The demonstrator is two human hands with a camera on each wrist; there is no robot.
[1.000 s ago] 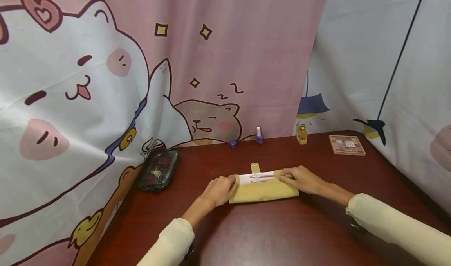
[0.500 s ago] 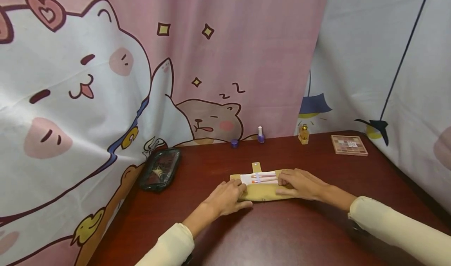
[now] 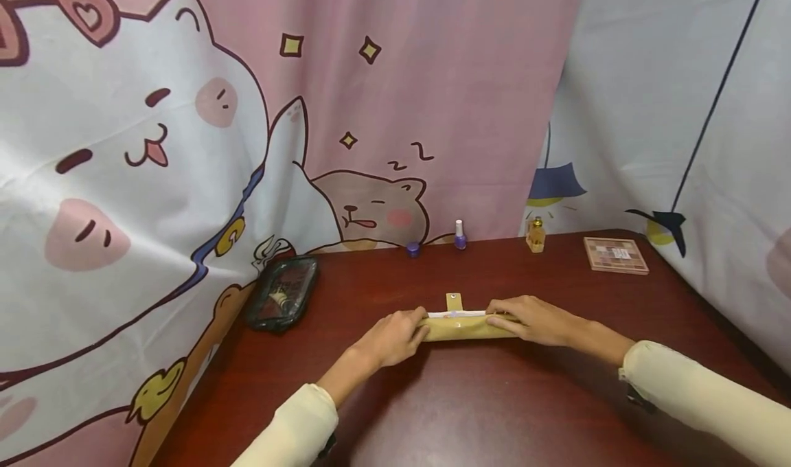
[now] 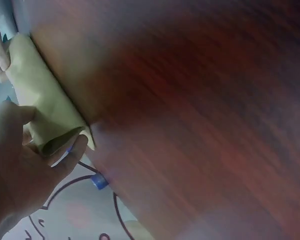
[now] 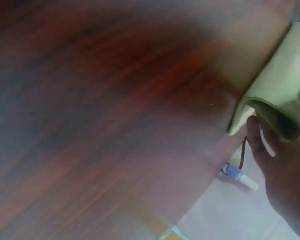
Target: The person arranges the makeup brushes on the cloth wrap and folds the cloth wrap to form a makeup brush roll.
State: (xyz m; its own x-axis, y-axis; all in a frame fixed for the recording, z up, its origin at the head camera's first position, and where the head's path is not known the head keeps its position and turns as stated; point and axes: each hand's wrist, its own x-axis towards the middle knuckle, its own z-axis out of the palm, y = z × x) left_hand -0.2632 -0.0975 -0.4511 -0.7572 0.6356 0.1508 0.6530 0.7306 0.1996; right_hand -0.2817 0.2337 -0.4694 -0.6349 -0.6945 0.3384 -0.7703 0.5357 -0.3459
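A yellow roll-up pouch (image 3: 460,329) lies on the dark red table (image 3: 469,398), its front part folded over toward the back. A narrow strip of white lining shows along its far side, and a strap with a snap (image 3: 454,301) sticks out behind. My left hand (image 3: 395,336) grips the left end of the pouch, my right hand (image 3: 539,320) the right end. In the left wrist view, thumb and fingers of the left hand (image 4: 20,167) hold the pouch (image 4: 47,95) at its curled open end. The right wrist view shows the other hollow end of the pouch (image 5: 280,80), held by the right hand (image 5: 290,175).
Along the back edge stand a small purple jar (image 3: 413,249), a purple nail polish bottle (image 3: 460,236) and a golden perfume bottle (image 3: 536,236). A makeup palette (image 3: 616,255) lies at back right. A black clear-topped case (image 3: 283,294) lies at left, beside the printed curtain (image 3: 482,110).
The front of the pouch has been folded up and back, covering most of the white lining and the slim sticks in it. Both hands have renewed their hold on its ends.
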